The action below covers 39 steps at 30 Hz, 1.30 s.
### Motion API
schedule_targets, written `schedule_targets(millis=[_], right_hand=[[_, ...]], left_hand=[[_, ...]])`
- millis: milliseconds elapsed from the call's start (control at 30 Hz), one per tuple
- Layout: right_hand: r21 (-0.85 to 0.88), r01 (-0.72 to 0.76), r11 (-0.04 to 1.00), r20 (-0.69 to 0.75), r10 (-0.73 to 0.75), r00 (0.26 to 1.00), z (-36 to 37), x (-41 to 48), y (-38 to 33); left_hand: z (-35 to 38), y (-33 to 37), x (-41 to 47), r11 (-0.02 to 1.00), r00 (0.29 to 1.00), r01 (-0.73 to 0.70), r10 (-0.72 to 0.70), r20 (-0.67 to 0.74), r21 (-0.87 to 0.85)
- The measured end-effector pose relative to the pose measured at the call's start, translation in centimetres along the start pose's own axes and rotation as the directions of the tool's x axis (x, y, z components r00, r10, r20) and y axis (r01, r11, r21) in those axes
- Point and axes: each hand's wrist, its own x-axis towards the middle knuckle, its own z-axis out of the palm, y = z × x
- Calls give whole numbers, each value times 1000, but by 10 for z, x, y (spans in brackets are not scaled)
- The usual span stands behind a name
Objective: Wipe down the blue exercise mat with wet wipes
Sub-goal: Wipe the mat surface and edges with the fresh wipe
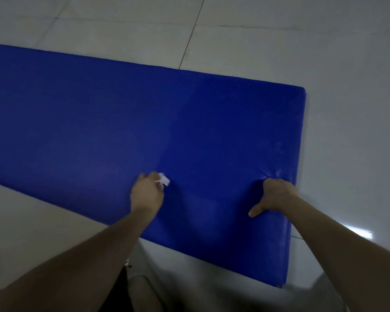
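The blue exercise mat [212, 122] lay flat on the tiled floor [347, 64], a thick padded slab with its long axis running from its squared short end, well away to the other side and out of view. Its near long edge faced the person. The left hand [147, 192] rested on the mat a little in from that near edge, fingers clenched around a bunched white wet wipe [164, 179] that poked out past the knuckles and touched the cover. Bunching it that way probably gave a firm pad to scrub with. The right hand [275, 194] pressed on the mat close to its short end, thumb [256, 210] splayed toward the near edge. The cover dimpled and creased beyond its knuckles, so it seemed to bear weight there, likely to steady the mat and the leaning body. Its fingers were hidden behind the knuckles, so I cannot tell whether they were curled or flat. It held nothing visible. Most of the mat's length stretched away from the short end, which suggested much wiping remained.
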Motion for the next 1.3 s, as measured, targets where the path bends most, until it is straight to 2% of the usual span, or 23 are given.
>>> schedule_targets(millis=[100,200,267,400,567,633,700,767,833,933,1033,1100,1233,1300], right_hand=[[-8,4,1000,-12,-4,1000,-1,0,0],[-11,1,1000,-19,-1,1000,1,1,1],[-14,1,1000,-15,-1,1000,2,2,2],[-16,8,1000,-27,-8,1000,1,1,4],[-38,0,999,-29,-1,1000,4,5,2],[-22,4,1000,-18,-4,1000,3,5,2],[-17,8,1000,-13,-8,1000,2,5,2],[-21,1,1000,-5,-1,1000,2,4,2],[-19,-3,1000,2,3,1000,1,3,2],[-21,1,1000,-6,-1,1000,2,2,3],[-20,8,1000,-10,-8,1000,3,4,4],[-23,12,1000,-18,-13,1000,4,6,4],[-22,16,1000,-21,-17,1000,6,7,5],[-30,22,999,-29,-23,999,7,6,5]], left_hand=[[1,10,-3,976,984,169,-176,-34,-136],[19,51,-22,956,981,189,-194,-2,-223],[34,83,-45,964,993,114,-112,23,-241],[57,143,-97,947,982,-141,170,77,-290],[56,143,-97,892,862,-428,452,231,-148],[47,127,-86,860,824,-504,506,256,-76],[38,102,-69,896,867,-442,440,231,-46],[26,73,-51,962,949,-267,272,162,-56],[12,43,-32,995,994,-82,86,71,-58],[-5,15,-13,977,984,176,-174,28,-120],[-2,17,-11,915,945,323,-323,44,-243],[8,35,-26,909,948,316,-310,66,-272],[29,97,-86,901,995,95,-70,74,-423],[48,122,-112,902,995,-3,47,90,-432]])
